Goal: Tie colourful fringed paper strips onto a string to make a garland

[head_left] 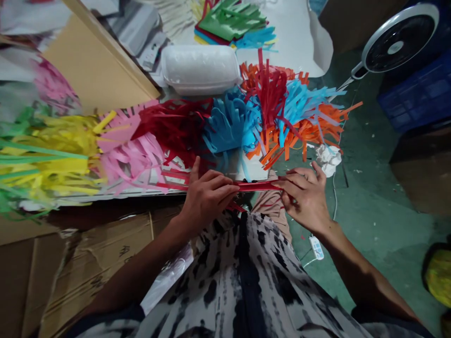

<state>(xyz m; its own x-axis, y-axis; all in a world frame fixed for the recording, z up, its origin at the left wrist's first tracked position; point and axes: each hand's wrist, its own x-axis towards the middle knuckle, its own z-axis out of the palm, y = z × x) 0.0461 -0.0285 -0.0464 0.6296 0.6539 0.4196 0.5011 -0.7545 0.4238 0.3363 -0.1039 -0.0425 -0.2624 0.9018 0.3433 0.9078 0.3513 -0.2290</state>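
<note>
Two hands — left hand (212, 191) curled, right hand (306, 193) looser — pinched a red strip (259, 186) lying crosswise between them, by the near edge of the bench (254, 165); any fold was hard to tell.

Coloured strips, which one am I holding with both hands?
The red strip running between your left hand and right hand; neither hand holds the yellow fringe, orange fringe or upper red tassel.

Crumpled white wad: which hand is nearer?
Right. The right hand is close by, just below and left of the crumpled white wad; the left hand is farther left, along the red strip.
</note>
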